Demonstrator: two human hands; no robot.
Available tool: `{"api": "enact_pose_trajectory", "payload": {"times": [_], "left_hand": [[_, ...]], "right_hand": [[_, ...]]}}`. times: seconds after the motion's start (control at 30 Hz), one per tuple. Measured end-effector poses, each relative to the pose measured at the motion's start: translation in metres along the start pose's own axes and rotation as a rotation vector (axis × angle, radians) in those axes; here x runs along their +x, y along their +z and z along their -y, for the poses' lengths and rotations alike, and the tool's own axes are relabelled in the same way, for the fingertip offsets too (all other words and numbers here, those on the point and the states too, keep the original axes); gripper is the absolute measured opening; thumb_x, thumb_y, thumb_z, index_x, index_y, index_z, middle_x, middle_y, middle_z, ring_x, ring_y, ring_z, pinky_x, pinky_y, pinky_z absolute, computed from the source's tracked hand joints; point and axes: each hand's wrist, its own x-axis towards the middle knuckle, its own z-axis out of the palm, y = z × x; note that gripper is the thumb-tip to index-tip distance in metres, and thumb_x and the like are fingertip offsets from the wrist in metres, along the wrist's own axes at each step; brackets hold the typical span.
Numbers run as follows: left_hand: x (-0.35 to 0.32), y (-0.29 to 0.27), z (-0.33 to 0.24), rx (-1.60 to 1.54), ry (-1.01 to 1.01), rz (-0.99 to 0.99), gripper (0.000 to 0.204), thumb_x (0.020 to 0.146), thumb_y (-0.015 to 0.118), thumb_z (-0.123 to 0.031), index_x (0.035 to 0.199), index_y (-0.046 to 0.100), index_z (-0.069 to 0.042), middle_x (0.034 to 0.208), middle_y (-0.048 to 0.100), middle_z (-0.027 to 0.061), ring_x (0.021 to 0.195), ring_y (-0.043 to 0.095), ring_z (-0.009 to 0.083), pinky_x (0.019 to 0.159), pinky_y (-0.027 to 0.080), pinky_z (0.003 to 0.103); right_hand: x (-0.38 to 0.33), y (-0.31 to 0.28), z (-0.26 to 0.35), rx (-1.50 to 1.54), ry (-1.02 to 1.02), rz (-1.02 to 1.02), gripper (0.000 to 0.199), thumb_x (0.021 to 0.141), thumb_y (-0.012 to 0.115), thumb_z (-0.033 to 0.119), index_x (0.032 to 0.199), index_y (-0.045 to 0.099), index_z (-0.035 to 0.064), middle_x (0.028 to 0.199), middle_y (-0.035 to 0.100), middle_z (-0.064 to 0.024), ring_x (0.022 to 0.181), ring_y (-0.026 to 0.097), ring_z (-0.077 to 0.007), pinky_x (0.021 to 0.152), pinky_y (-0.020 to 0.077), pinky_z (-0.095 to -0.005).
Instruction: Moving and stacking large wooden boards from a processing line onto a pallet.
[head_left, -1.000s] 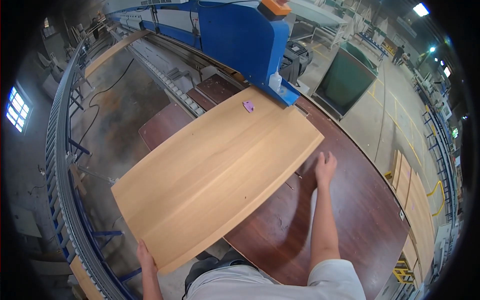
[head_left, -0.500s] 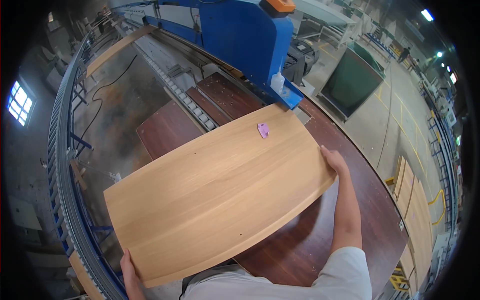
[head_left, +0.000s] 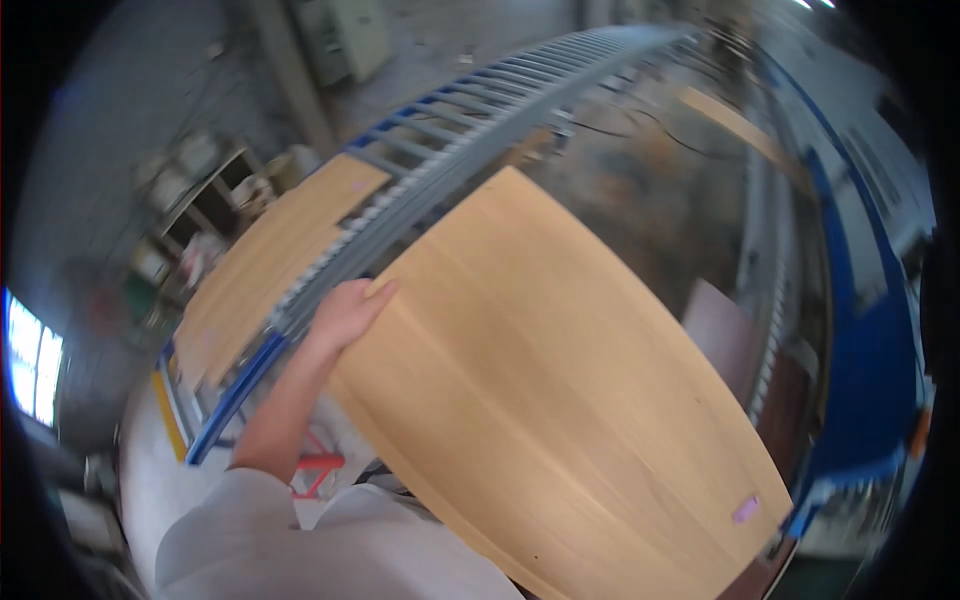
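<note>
A large light wood-grain panel [head_left: 560, 390] fills the middle of the view, tilted on a slant in front of me. My left hand [head_left: 350, 315] grips its left edge near the upper corner, fingers wrapped over the top face. A small pink tag [head_left: 746, 509] lies on the panel's lower right part. My right hand is out of view, and so is the edge where it was. Just beyond my left hand runs a roller conveyor [head_left: 520, 85], where another light wood board [head_left: 270, 265] rests flat.
On the right stands a blue machine [head_left: 870, 370], with a dark red-brown board [head_left: 722, 335] beside it. A narrow wood strip [head_left: 740, 122] lies farther back. Cluttered shelving [head_left: 205, 205] stands past the conveyor. Some red metalwork [head_left: 320, 464] shows low beside my body.
My view has swung left toward the conveyor, and the panel has turned with me. My left hand keeps its grip on the panel; my right hand has left the view.
</note>
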Motion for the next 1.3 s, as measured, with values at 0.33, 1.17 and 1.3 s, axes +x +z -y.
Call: {"api": "enact_pose_trajectory", "payload": {"times": [0.33, 1.17, 1.3], "left_hand": [[-0.059, -0.125, 0.256, -0.369, -0.405, -0.377, 0.058, 0.084, 0.051, -0.056, 0.088, 0.066, 0.000, 0.079, 0.066, 0.0179, 0.083, 0.064, 0.0291, 0.073, 0.046, 0.035], [-0.279, -0.250, 0.752, -0.368, -1.416, -0.688, 0.069, 0.083, 0.052, -0.056, 0.094, 0.063, 0.011, 0.088, 0.065, 0.0206, 0.083, 0.061, 0.0255, 0.078, 0.045, 0.036], [-0.193, -0.266, 0.809, -0.305, -1.477, -0.621, 0.070, 0.083, 0.049, -0.059, 0.090, 0.064, 0.009, 0.085, 0.064, 0.0220, 0.084, 0.061, 0.0285, 0.078, 0.044, 0.037]], "right_hand": [[-0.162, 0.135, 0.157, -0.036, -0.532, 0.124, 0.067, 0.092, 0.045, 0.045, 0.131, 0.039, -0.0092, 0.135, 0.043, -0.0204, 0.118, 0.044, -0.0299, 0.099, 0.0355, -0.0383], [-0.753, 0.736, 0.286, -0.869, -1.514, 0.769, 0.063, 0.083, 0.046, 0.058, 0.089, 0.068, 0.0000, 0.089, 0.062, -0.0291, 0.092, 0.060, -0.0416, 0.081, 0.0468, -0.0452], [-0.787, 0.854, 0.284, -0.881, -1.544, 0.840, 0.065, 0.083, 0.042, 0.061, 0.100, 0.067, 0.0031, 0.096, 0.062, -0.0274, 0.097, 0.059, -0.0403, 0.085, 0.0459, -0.0450]]}}
